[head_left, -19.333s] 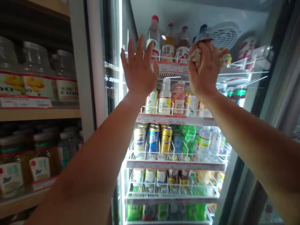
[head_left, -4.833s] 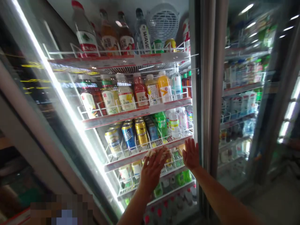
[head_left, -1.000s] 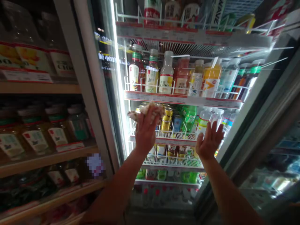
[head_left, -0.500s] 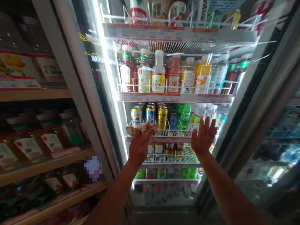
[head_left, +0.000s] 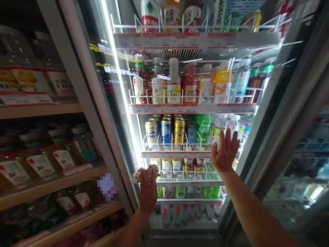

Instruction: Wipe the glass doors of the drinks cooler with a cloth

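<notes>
My left hand (head_left: 148,193) presses a crumpled pale cloth (head_left: 138,175) with brownish patches against what looks like the glass door of a lit drinks fridge, low on its left side. The fingers lie over the cloth and hide part of it. Higher and to the right, my right hand (head_left: 225,151) is raised with its fingers spread, holding nothing. It appears to rest flat on the glass, in front of some clear bottles (head_left: 234,121). Behind the door, a blue can (head_left: 166,132) and a gold can (head_left: 179,131) stand on a wire shelf.
Wooden shelves (head_left: 41,110) with rows of bottles (head_left: 38,164) stand to the left. A metal door frame (head_left: 280,116) runs along the right, with another glass-fronted fridge beyond it. Bright lettering (head_left: 113,70) is reflected in the glass at upper left.
My left hand has slid down and slightly left with the cloth, from beside the cans to the shelf below. My right hand has stayed almost in place.
</notes>
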A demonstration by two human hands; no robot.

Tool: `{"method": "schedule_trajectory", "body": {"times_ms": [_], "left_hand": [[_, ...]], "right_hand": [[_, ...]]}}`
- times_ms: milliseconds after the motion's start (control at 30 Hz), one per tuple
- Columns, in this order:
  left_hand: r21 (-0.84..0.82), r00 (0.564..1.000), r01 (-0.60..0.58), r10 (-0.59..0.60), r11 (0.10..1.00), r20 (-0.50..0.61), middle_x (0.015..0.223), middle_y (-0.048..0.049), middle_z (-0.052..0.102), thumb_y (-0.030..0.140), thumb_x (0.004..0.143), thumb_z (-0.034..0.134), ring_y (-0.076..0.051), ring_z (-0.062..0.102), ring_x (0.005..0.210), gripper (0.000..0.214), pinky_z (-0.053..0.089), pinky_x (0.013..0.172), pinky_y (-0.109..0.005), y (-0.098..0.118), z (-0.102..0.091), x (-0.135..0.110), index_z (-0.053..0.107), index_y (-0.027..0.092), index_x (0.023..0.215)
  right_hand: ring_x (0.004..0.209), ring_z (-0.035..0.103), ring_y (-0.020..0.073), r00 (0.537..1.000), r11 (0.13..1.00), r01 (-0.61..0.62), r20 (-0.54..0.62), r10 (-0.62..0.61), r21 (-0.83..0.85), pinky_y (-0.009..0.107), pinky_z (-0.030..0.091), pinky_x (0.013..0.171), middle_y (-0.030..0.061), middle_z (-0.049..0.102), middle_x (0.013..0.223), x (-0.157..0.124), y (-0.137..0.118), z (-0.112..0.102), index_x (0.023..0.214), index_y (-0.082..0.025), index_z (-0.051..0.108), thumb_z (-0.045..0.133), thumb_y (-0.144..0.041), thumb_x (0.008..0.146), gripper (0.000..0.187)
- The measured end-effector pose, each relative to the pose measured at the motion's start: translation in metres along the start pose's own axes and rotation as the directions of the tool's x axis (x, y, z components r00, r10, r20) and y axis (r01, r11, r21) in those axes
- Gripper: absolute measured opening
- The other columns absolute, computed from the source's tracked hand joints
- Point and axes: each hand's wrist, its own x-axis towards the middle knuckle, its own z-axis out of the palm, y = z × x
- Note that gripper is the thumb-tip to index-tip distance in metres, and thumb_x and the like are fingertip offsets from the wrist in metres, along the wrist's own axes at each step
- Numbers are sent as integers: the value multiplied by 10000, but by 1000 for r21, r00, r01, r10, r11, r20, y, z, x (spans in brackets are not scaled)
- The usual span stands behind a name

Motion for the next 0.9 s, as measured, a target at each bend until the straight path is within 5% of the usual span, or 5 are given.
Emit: {"method": "schedule_trajectory", "body": {"times_ms": [100,300,533,767,900], "left_hand": [[106,995,-49,57,993,-76,1688,-28,69,-25,924,430,-261,36,1550,830,97,1284,-481,-12,-9,21,116,281,1630],[60,961,-51,66,997,-270,1696,-41,73,89,999,431,-315,98,1550,660,155,1249,-606,-23,-47,146,280,326,1595],[-4,967,-89,86,996,-239,1689,-62,125,83,1001,450,-280,134,1549,618,183,1263,-529,-1,-37,133,348,296,1572],[32,931,-74,81,997,-357,1683,-26,185,225,1035,414,-244,86,1562,435,110,1286,-517,-37,-75,250,530,236,1454],[-6,936,36,-36,999,-351,1682,-2,186,336,1069,352,-229,97,1561,447,75,1299,-487,-23,-65,253,491,237,1483]], "right_hand": [[1558,165,327,1000,1000,-7,4,7,9,572,188,1236,136,312,1644,-1,0,1,1611,-204,228,436,-309,999,655],[1561,156,323,999,999,-25,25,25,24,581,184,1235,139,320,1640,-1,-1,-2,1608,-198,240,423,-309,1003,642],[1562,157,311,1000,1000,9,-5,-9,-2,552,211,1237,122,319,1643,1,-1,-2,1614,-214,215,439,-308,1000,660],[1567,133,307,1000,1000,-2,14,2,3,569,195,1237,147,345,1627,0,2,-2,1599,-182,259,418,-305,995,637],[1567,122,331,995,999,-34,89,35,-9,600,205,1217,168,364,1609,1,5,-4,1562,-130,342,371,-345,996,606]]}}
